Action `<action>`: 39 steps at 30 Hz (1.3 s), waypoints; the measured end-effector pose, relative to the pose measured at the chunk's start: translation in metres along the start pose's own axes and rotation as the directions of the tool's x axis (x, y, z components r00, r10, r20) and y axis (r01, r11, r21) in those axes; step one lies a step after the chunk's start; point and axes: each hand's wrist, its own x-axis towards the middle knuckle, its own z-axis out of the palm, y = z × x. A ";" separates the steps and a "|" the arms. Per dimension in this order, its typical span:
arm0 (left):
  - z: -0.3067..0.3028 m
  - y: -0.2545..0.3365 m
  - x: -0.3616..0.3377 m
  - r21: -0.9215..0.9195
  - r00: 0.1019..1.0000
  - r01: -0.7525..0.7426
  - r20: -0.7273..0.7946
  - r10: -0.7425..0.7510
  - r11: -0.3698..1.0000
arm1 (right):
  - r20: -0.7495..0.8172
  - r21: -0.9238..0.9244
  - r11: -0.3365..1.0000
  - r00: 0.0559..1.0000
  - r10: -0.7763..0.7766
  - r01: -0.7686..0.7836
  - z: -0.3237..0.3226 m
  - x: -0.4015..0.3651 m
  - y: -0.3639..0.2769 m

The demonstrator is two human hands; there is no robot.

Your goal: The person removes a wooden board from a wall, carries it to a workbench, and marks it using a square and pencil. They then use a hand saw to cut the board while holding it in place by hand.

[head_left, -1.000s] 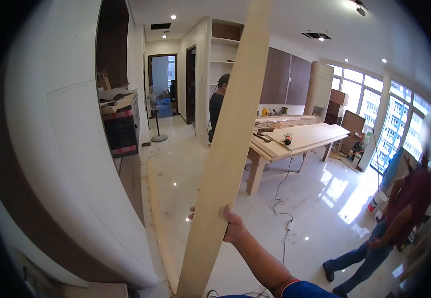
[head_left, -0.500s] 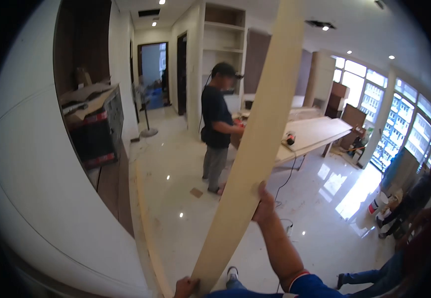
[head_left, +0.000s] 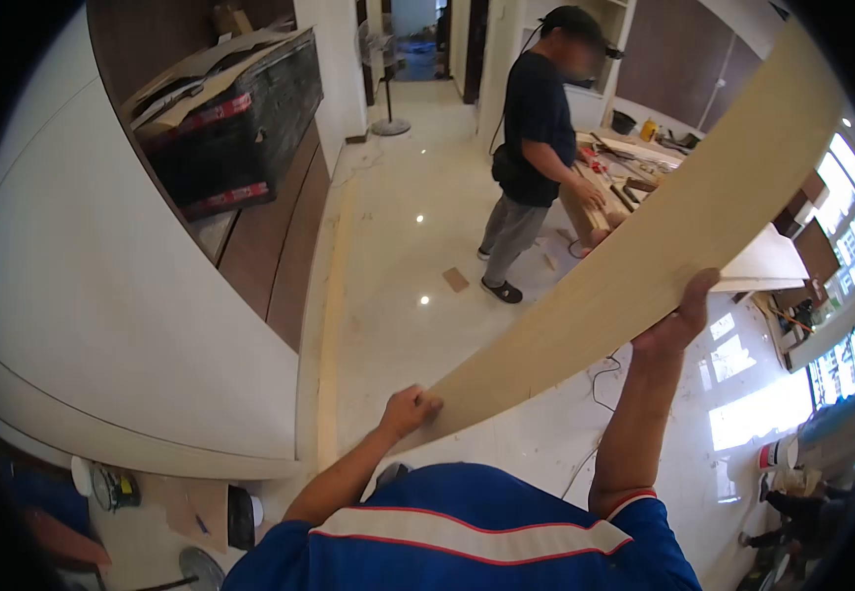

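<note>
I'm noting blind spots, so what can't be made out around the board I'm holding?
All in the head view:
Board: far end, cut off by the picture's dark border.
Right hand: most fingers, hidden by the board.
Worktable: middle part, covered by the board.
Dark figure at lower right: details, too small and dim.
</note>
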 end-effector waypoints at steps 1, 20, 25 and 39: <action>-0.005 0.006 0.016 -0.009 1.000 0.018 0.022 -0.018 1.000 | -0.006 -0.019 1.000 1.000 -0.018 0.018 -0.005 0.011 0.001; -0.115 -0.042 0.398 -0.102 0.980 -0.199 -0.048 0.195 0.975 | -0.106 -0.293 0.924 0.952 -0.288 0.247 -0.047 0.237 0.146; -0.147 -0.070 0.494 0.055 0.960 -0.279 0.011 0.279 0.959 | -0.082 -0.223 0.929 0.944 -0.321 0.296 -0.063 0.290 0.200; -0.175 -0.049 0.758 0.284 1.000 0.011 0.006 -0.014 0.959 | 0.041 -0.579 0.809 0.994 -0.101 0.106 -0.203 0.464 0.253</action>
